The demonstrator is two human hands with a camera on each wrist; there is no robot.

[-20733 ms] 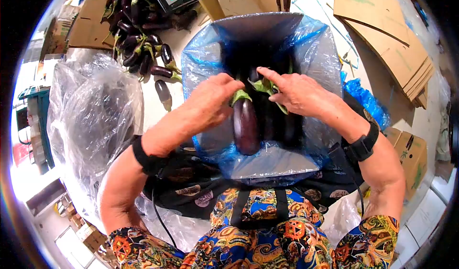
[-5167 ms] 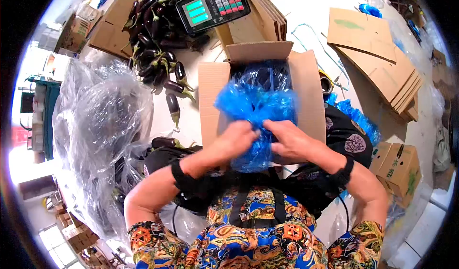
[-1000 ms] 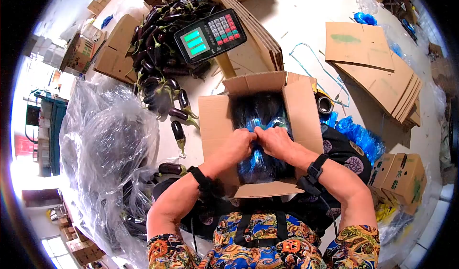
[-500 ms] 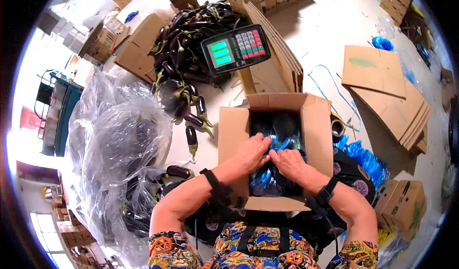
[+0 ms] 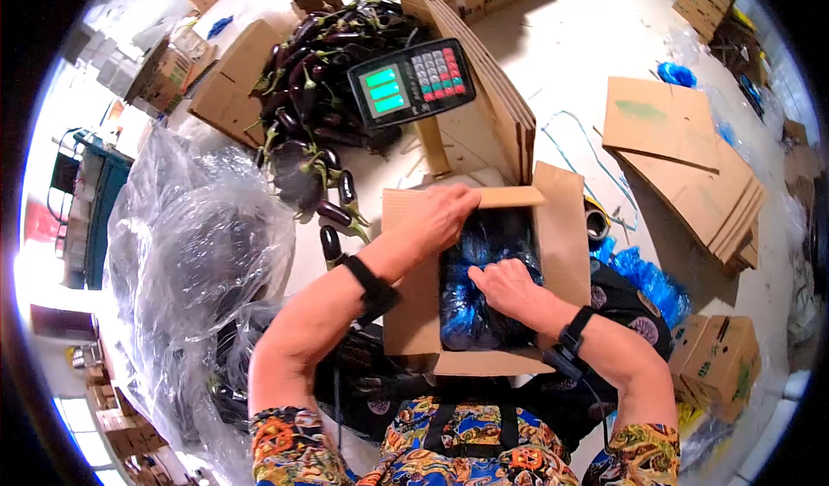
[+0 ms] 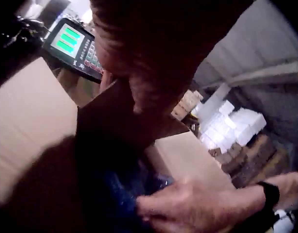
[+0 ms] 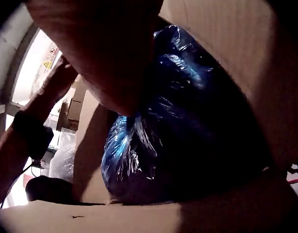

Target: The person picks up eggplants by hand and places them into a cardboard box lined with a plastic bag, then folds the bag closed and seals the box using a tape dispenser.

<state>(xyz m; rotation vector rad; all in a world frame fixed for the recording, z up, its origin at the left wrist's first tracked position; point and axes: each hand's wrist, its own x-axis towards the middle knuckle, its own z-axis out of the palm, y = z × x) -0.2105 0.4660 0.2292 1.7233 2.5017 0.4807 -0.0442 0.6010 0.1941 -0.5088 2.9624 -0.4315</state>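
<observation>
An open cardboard box [image 5: 572,253] stands in front of the person, with a dark-filled blue plastic bag [image 5: 459,306] inside. The left hand [image 5: 440,217] grips the box's far flap [image 5: 511,196], which leans inward over the opening. In the left wrist view, that hand [image 6: 144,63] has its thumb on the flap's inner side. The right hand [image 5: 509,289] reaches into the box, its curled fingers pinching the bag's gathered blue plastic. In the right wrist view, the right hand [image 7: 105,53] covers the gather of the bag [image 7: 139,145]; its fingertips are hidden.
Behind the box stands a scale display [image 5: 412,82], with heaped eggplants [image 5: 298,89] to its left. Clear plastic sheeting [image 5: 199,253] lies at left. Flat cardboard [image 5: 682,167], a tape roll [image 5: 596,222], blue plastic [image 5: 648,280] and a closed carton [image 5: 717,361] are at right.
Eggplants earlier lay in a lined container; now a closed-up blue bag sits in the box. The left hand has left the bag's gather and taken the far flap, now bent inward. The right hand remains there.
</observation>
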